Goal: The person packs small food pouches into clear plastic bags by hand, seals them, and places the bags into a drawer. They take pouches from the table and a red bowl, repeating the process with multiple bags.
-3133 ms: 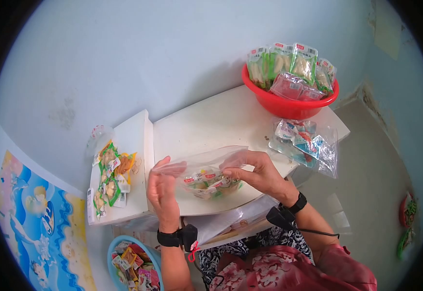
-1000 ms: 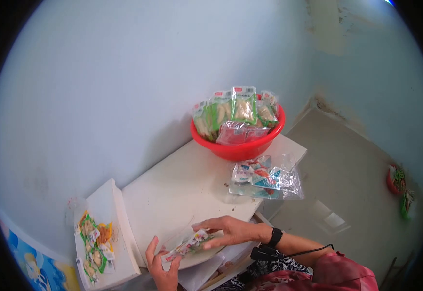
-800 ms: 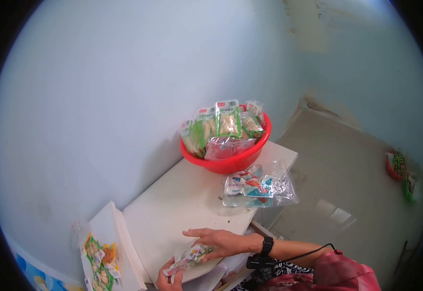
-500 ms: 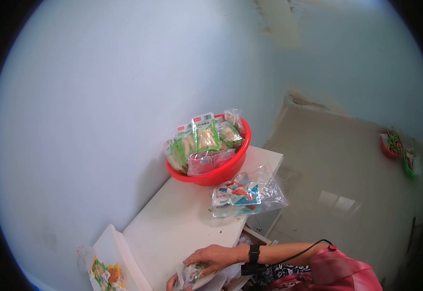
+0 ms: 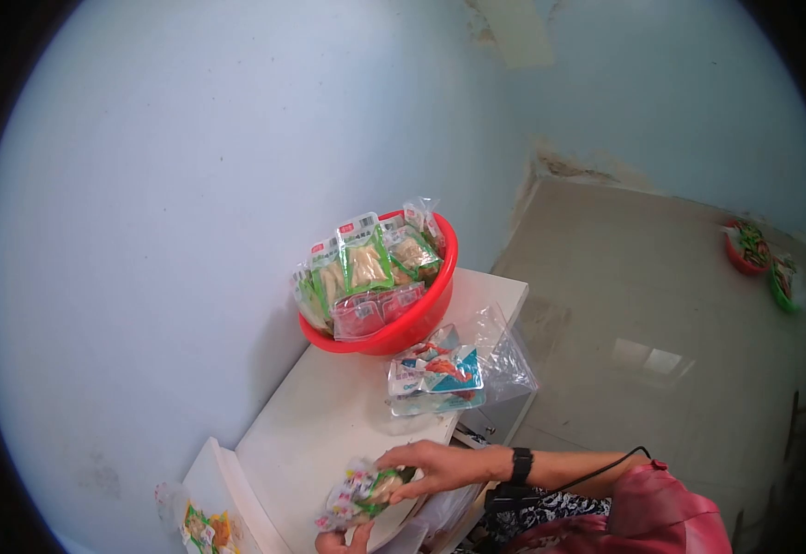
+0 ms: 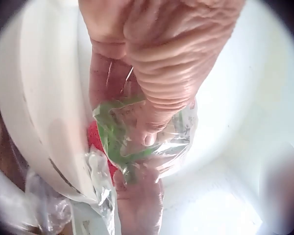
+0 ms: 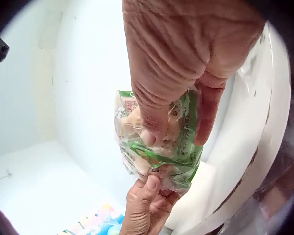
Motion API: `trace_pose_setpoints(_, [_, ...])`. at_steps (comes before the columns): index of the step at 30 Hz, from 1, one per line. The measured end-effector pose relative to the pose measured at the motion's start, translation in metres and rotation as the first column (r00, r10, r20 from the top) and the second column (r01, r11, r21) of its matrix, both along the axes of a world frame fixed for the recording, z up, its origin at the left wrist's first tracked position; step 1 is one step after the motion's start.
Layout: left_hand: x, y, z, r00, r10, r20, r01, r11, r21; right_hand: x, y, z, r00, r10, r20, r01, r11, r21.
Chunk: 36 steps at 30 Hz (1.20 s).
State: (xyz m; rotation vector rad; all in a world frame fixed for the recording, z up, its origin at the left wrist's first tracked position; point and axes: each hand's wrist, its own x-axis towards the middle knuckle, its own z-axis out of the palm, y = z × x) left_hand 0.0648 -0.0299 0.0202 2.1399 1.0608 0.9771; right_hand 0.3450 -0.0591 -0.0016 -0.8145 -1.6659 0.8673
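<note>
A clear plastic bag of snack packets (image 5: pixel 355 494), with green, white and pink print and pale food showing through, is held over the white tabletop between both hands. My right hand (image 5: pixel 435 466) grips its right end, thumb on the near face and fingers behind, as the right wrist view also shows. At the frame's bottom edge my left hand (image 5: pixel 345 539) pinches the other end; most of this hand is cut off in the head view. In the left wrist view, the left thumb presses on the packet's clear, green-edged face (image 6: pixel 120 129).
A red basin (image 5: pixel 421 323) heaped with snack packets stands on the table's (image 5: pixel 329 415) far end. Beside it lies a clear bag of blue-and-white packets (image 5: pixel 440 374). More packets (image 5: pixel 209 531) lie at lower left. Below the front edge is an open drawer (image 5: pixel 463 517). Baskets (image 5: pixel 746 249) sit on the floor.
The bag, earlier upright with its mouth spread by both hands, is now flattened and turned between them. The head view has swung, so the basin appears further left and lower.
</note>
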Motion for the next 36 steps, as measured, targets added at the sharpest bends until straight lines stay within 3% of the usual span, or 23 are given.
trace_pose_setpoints(5, [0.069,0.026,0.024,0.962,-0.159,0.222,0.204,0.959,-0.197,0.058,-0.015,0.015,0.965,-0.256,0.058,0.245,0.957,0.156])
trace_pose_setpoints(8, [0.117,0.038,0.053,0.961,-0.275,0.04,0.277,0.96,-0.046,0.099,-0.019,0.029,0.938,-0.342,0.046,0.327,0.923,0.202])
trace_pose_setpoints(11, [0.171,0.045,0.077,0.943,-0.33,0.029,0.326,0.941,0.094,0.144,-0.022,0.056,0.927,-0.371,0.058,0.355,0.916,0.187])
trace_pose_setpoints(13, [0.203,0.052,0.081,0.932,-0.348,0.098,0.339,0.935,0.1,0.176,-0.019,0.071,0.918,-0.387,0.083,0.369,0.913,0.175])
trace_pose_setpoints(14, [0.218,0.057,0.082,0.925,-0.356,0.132,0.345,0.933,0.104,0.194,-0.019,0.081,0.903,-0.389,0.179,0.373,0.92,0.121])
trace_pose_setpoints(16, [0.247,0.063,0.088,0.929,-0.353,0.109,0.343,0.933,0.107,0.218,-0.008,0.091,0.918,-0.388,0.082,0.37,0.913,0.173])
trace_pose_setpoints(20, [0.298,0.084,0.09,0.937,-0.326,0.126,0.323,0.945,0.05,0.267,0.005,0.123,0.886,-0.393,0.247,0.385,0.919,0.084])
trace_pose_setpoints(22, [0.318,0.097,0.088,0.941,-0.309,0.135,0.298,0.95,0.097,0.292,0.027,0.125,0.831,-0.412,0.373,0.428,0.903,0.045])
trace_pose_setpoints(26, [0.343,0.115,0.092,0.965,-0.252,0.07,0.237,0.955,0.179,0.317,0.056,0.134,0.794,-0.412,0.448,0.444,0.895,0.036])
trace_pose_setpoints(30, [0.352,0.128,0.093,0.977,-0.21,0.035,0.196,0.949,0.246,0.33,0.085,0.124,0.891,-0.345,0.295,0.333,0.938,0.093])
trace_pose_setpoints(33, [0.355,0.127,0.09,0.989,-0.124,-0.081,0.144,0.936,0.321,0.334,0.093,0.13,0.782,-0.395,0.481,0.449,0.893,0.003])
trace_pose_setpoints(36, [0.358,0.119,0.083,0.988,-0.063,-0.142,0.122,0.885,0.45,0.345,0.108,0.119,0.739,-0.401,0.541,0.482,0.876,-0.01])
